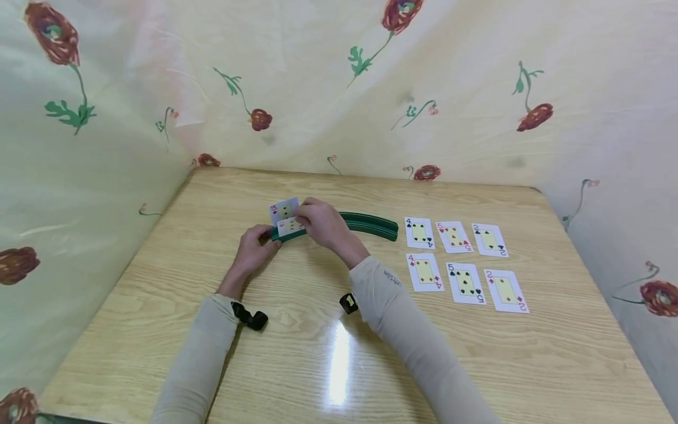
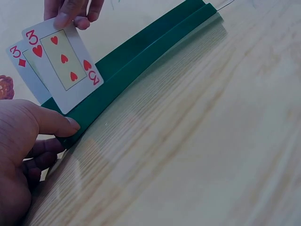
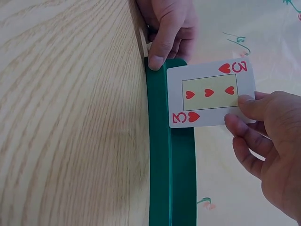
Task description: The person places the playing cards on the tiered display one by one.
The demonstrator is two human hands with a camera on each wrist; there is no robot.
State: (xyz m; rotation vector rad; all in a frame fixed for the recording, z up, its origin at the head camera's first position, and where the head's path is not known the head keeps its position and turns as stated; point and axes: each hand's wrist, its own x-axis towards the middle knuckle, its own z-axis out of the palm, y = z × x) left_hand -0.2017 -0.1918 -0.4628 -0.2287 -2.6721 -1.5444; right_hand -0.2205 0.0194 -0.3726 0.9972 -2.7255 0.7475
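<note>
A curved green card holder (image 1: 371,225) lies across the table's far middle. My left hand (image 1: 253,252) grips its left end, thumb (image 2: 63,123) on the front face and fingers round the end. The three of diamonds (image 1: 283,209) stands in the holder near that end. With thumb and fingers, my right hand (image 1: 324,224) pinches the three of hearts (image 3: 210,93) by its upper edge. The lower edge of this card is right at the holder's groove, and in the left wrist view it overlaps part of the three of diamonds (image 2: 29,70).
Right of the holder, face-up cards lie in two rows: the four of spades (image 1: 419,233), five of hearts (image 1: 454,237) and two of clubs (image 1: 489,240) behind, the four of diamonds (image 1: 425,272), five of spades (image 1: 465,283) and two of diamonds (image 1: 505,291) in front. Flowered cloth (image 1: 318,70) surrounds the table.
</note>
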